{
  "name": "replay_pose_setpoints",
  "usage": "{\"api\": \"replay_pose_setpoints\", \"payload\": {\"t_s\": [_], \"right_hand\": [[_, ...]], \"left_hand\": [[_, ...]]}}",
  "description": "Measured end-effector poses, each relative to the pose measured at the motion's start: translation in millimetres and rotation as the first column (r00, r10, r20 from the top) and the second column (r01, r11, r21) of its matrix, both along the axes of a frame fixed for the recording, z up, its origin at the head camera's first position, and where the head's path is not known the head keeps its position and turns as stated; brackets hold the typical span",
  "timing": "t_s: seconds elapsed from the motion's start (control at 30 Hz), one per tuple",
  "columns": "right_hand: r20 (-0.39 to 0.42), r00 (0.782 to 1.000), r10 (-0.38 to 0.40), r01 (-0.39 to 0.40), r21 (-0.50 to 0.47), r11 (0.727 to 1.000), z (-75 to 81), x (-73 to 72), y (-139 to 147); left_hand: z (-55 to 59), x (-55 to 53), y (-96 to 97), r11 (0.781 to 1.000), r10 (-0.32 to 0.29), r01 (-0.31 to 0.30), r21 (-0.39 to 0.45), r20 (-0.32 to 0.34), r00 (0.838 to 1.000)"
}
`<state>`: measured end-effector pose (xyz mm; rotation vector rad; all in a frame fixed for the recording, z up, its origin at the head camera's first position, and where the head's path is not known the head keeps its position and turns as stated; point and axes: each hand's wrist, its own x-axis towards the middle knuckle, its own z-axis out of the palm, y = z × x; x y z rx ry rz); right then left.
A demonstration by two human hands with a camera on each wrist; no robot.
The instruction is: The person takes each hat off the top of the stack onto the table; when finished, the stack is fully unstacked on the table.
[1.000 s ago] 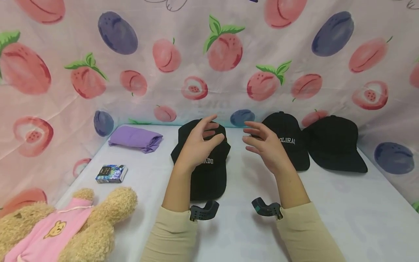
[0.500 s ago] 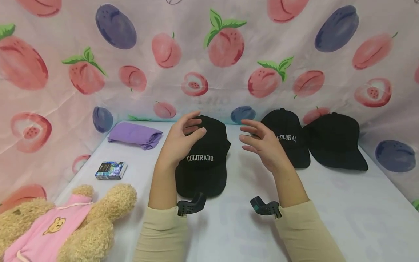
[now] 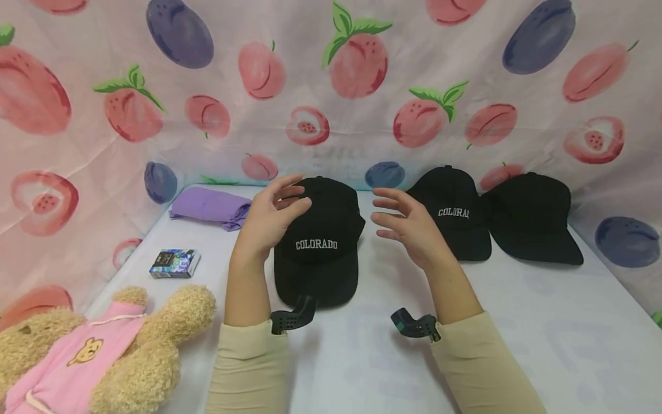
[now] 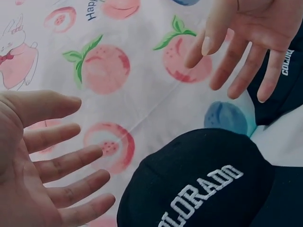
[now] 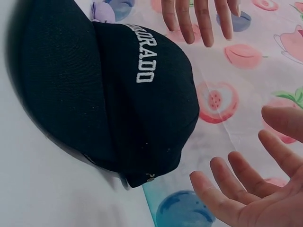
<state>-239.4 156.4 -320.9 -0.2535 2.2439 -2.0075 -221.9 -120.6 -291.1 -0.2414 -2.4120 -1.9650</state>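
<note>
Head view: fingers spread, my left hand (image 3: 264,224) and right hand (image 3: 411,227) flank the leftmost cap (image 3: 318,264); I'd cup evenly.

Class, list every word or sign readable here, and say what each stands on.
"COLORADO": leftmost black fabric baseball cap.
"COLORA", end out of sight: middle black fabric baseball cap.
"Happ", cut off by the left-wrist picture's edge: pink fruit-print cloth backdrop.
Too small to read: print on the blue patterned rectangular box.
Too faint: lettering on the backdrop.
</note>
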Motion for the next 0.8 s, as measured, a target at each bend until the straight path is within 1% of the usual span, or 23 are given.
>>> {"api": "replay_pose_setpoints", "payload": {"t_s": [0.17,0.33,0.47,0.57,0.67,0.73,0.8], "right_hand": [[0.011,1.0,0.01,-0.01,0.016,1.0,-2.5,-0.3,-4.9],[0.022,1.0,0.017,-0.018,0.031,0.999,-6.3,0.2,-6.9],[0.024,0.999,0.028,-0.029,0.027,0.999,-10.0,0.9,-8.8],[0.033,0.999,0.025,-0.026,0.033,0.999,-12.4,1.1,-10.9],[0.042,0.999,0.011,-0.013,0.047,0.999,-14.6,0.2,-12.7],[0.047,0.999,0.0,-0.003,0.06,0.998,-15.7,-0.7,-13.4],[0.056,0.998,-0.005,0.002,0.071,0.997,-16.7,-1.9,-13.7]], "left_hand": [[0.2,1.1,-6.9,0.999,0.025,-0.024,-0.025,0.042,0.999],[-3.1,1.5,-11.3,0.992,0.081,-0.07,-0.102,0.108,0.991],[-8.0,0.4,-16.0,0.983,0.1,-0.075,-0.167,0.146,0.984],[-11.4,-0.5,-22.9,0.974,0.1,-0.058,-0.22,0.182,0.978],[-14.6,-0.9,-31.2,0.968,0.092,-0.029,-0.249,0.245,0.965],[-16.7,-1.2,-35.9,0.97,0.077,-0.004,-0.242,0.291,0.954],[-19.1,-2.4,-38.9,0.975,0.061,0.014,-0.222,0.325,0.944]]}}
